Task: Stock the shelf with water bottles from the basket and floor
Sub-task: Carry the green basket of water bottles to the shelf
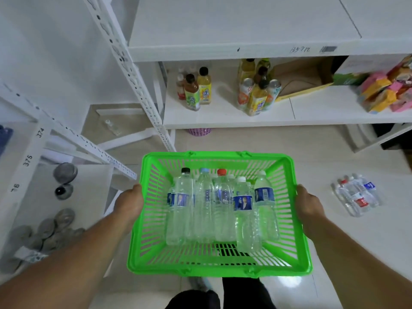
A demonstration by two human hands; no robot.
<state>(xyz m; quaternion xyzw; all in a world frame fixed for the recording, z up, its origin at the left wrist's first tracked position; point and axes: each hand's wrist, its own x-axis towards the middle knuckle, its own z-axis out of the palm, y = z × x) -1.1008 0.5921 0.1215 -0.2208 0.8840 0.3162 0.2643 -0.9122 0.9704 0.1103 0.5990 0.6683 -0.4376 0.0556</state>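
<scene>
I hold a bright green plastic basket (218,158) in front of me, above the floor. My left hand (129,202) grips its left rim and my right hand (308,204) grips its right rim. Several clear water bottles (223,206) with blue labels lie side by side in the basket, caps pointing away from me. More water bottles (356,194) lie in a small cluster on the floor to the right. The white shelf (267,118) stands just beyond the basket.
The lower shelf board carries two groups of juice and tea bottles (196,90), cans, an open cardboard box (303,81) and colourful snack packets (385,92). A second rack with grey round objects (64,172) stands at the left. A purple basket (200,131) sits under the shelf.
</scene>
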